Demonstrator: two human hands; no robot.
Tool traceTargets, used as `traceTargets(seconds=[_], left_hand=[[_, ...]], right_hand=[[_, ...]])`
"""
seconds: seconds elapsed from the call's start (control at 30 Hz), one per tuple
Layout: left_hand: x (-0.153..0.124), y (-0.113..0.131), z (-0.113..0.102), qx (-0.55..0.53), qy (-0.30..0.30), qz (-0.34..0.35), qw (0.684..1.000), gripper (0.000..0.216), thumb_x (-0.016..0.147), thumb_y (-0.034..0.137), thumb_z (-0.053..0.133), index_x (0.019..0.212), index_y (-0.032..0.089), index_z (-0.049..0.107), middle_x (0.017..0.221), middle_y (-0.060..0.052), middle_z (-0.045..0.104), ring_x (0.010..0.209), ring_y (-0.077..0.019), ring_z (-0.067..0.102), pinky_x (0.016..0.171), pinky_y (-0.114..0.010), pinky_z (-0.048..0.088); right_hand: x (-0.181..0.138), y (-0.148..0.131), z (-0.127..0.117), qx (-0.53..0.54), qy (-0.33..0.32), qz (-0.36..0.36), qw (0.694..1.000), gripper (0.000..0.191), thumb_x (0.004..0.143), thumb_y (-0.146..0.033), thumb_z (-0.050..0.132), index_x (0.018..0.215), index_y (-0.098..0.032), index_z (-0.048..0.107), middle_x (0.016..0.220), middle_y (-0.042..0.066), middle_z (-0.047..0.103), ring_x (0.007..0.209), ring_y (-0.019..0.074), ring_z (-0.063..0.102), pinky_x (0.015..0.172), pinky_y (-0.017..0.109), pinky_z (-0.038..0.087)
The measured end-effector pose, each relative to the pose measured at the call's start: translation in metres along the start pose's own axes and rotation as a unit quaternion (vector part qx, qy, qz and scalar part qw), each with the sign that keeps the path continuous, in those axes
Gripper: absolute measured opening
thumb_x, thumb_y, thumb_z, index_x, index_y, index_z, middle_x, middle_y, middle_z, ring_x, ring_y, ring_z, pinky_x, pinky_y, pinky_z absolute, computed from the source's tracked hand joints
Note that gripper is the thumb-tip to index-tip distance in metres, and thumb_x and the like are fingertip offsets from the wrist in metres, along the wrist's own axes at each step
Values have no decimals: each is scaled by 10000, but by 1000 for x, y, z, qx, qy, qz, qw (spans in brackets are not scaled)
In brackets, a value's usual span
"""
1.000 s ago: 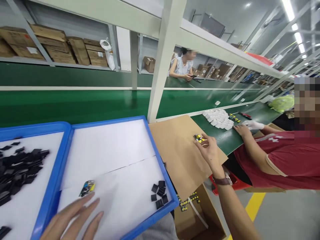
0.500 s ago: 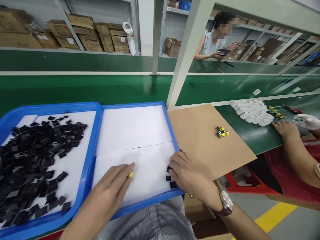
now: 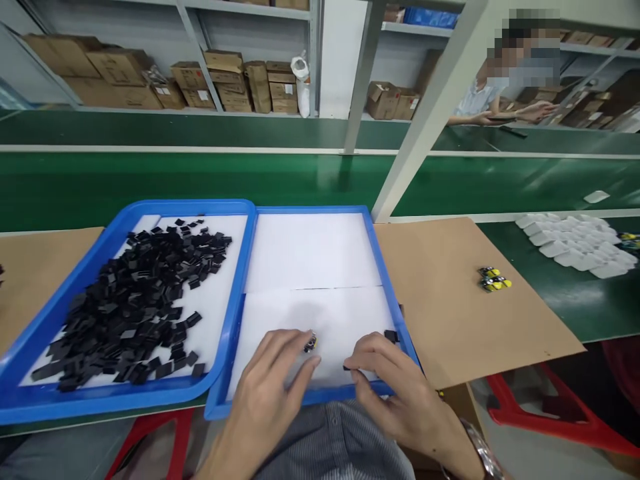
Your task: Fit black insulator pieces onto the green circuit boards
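My left hand (image 3: 275, 377) pinches a small metal-and-yellow component (image 3: 311, 343) between thumb and fingertips, above the white-lined right tray (image 3: 374, 248). To its right, my right hand (image 3: 397, 381) grips a small flat black piece (image 3: 346, 368) at its fingertips, a short way apart from the component. Another black piece (image 3: 391, 336) lies by the tray's right edge, just behind my right hand, which hides part of that corner. A large heap of similar black pieces (image 3: 150, 293) fills much of the left tray (image 3: 246, 263).
On the brown board (image 3: 435, 300) at right sits a small cluster of yellow-and-metal components (image 3: 494, 279). White plastic trays (image 3: 575, 243) stand farther right. A slanted post (image 3: 425, 120) rises behind the trays. Across the green bench, a person's hands (image 3: 537, 112) show near the shelves.
My right hand has left the tray's right edge with a black piece and moved closer to my left hand. The component in my left hand is more exposed. The view has turned left.
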State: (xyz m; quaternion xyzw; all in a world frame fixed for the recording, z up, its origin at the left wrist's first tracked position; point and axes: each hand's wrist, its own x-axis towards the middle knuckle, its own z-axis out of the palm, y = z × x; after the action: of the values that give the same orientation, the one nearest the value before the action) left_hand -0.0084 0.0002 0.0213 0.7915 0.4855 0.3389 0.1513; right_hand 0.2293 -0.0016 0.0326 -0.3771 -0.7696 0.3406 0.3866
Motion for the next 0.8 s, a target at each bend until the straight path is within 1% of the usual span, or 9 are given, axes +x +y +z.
traceTargets(seconds=[0.07, 0.17, 0.27, 0.37, 0.43, 0.53, 0.67, 0.73, 0.8], left_hand=[[-4, -10, -1, 28, -11, -29, 999, 418, 982, 216, 677, 1392, 227, 594, 1238, -105, 689, 1159, -283, 653, 972, -439, 594], [-5, -22, 3, 22, -64, -48, 997, 516, 994, 252, 656, 1492, 244, 519, 1341, -109, 665, 1236, -301, 619, 1011, -462, 583], [-3, -23, 9, -27, -94, -68, 993, 474, 1035, 226, 561, 1506, 263, 523, 1263, -93, 706, 1189, -295, 628, 982, -463, 583], [-3, -19, 10, -119, -80, -148, 978, 403, 1042, 257, 550, 1441, 289, 594, 1246, -78, 717, 1158, -274, 658, 1014, -450, 562], [-3, -15, 8, -225, -73, -228, 945, 425, 1026, 318, 599, 1450, 315, 590, 1309, -72, 699, 1161, -256, 675, 1028, -416, 558], [-2, -9, 3, -394, -81, -304, 864, 437, 1004, 382, 652, 1434, 317, 618, 1253, -67, 720, 1092, -222, 700, 1007, -355, 560], [4, 0, 1, -542, -64, -350, 761, 346, 922, 292, 782, 1263, 271, 729, 1040, -39, 748, 960, -167, 694, 921, -265, 551], [7, 2, 3, -598, -52, -365, 712, 302, 901, 257, 804, 1199, 253, 754, 1029, -41, 752, 938, -160, 690, 890, -254, 551], [8, 3, 6, -638, -45, -374, 672, 246, 929, 270, 773, 1170, 221, 771, 1100, -76, 765, 1014, -186, 697, 938, -276, 546]], right_hand=[[-3, 1, 5, 16, 16, 4, 1000, 380, 962, -15, 538, 1259, -228, 644, 1001, 78, 622, 926, 223, 624, 778, 377, 548], [-6, 5, 9, 46, 36, 15, 998, 425, 976, -24, 558, 1329, -248, 635, 1024, 73, 630, 936, 213, 637, 798, 369, 554], [-8, 7, 12, 59, 42, 26, 997, 390, 984, -36, 566, 1297, -254, 646, 1038, 71, 645, 951, 213, 650, 814, 367, 558], [-9, 8, 14, 65, 57, 31, 996, 360, 984, -35, 555, 1249, -258, 654, 1036, 67, 644, 953, 213, 655, 808, 358, 559], [-11, 9, 16, 65, 79, 30, 994, 357, 982, -29, 547, 1234, -258, 654, 1034, 68, 643, 960, 215, 658, 807, 354, 558], [-11, 10, 20, 63, 108, 28, 992, 346, 982, -23, 539, 1212, -255, 655, 1030, 71, 641, 980, 221, 657, 817, 358, 552], [-7, 9, 23, 76, 114, 25, 990, 326, 969, -15, 535, 1169, -241, 659, 986, 65, 637, 939, 216, 656, 793, 356, 548], [-5, 6, 24, 96, 112, 24, 989, 320, 958, -14, 542, 1148, -238, 669, 970, 60, 642, 920, 212, 660, 789, 355, 551], [-2, 4, 24, 119, 116, 28, 986, 307, 953, -17, 552, 1120, -238, 684, 1007, 69, 659, 957, 217, 671, 816, 363, 560]])
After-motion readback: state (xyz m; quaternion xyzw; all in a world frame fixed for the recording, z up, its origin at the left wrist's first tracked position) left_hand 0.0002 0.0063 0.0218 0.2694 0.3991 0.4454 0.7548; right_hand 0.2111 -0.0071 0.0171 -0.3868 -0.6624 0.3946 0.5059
